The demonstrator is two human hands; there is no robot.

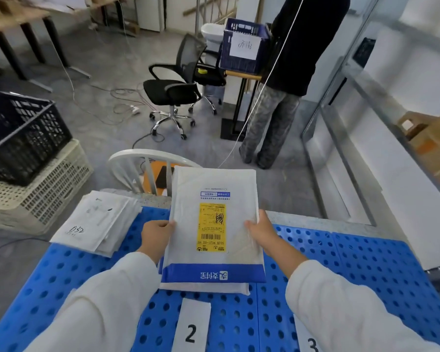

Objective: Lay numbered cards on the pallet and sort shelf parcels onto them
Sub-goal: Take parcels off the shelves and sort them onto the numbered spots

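A white mailer parcel [214, 189] with a yellow label and a blue band is held flat over the blue perforated pallet [366, 262]. My left hand [156, 236] grips its left edge and my right hand [263, 231] grips its right edge. Another white parcel [206, 288] peeks out beneath its near end. A white card marked 2 [192, 326] lies on the pallet just in front of the parcels. To the right, a card marked 3 [309, 340] is partly hidden by my right sleeve. A stack of white parcels [97, 222] rests on the pallet's far left corner.
A white chair back [137, 163] stands just beyond the pallet. Stacked crates, black [21, 138] on cream [43, 196], sit to the left. A person [285, 80] stands ahead by a black office chair [173, 90]. A metal shelf [366, 138] with cardboard boxes runs along the right.
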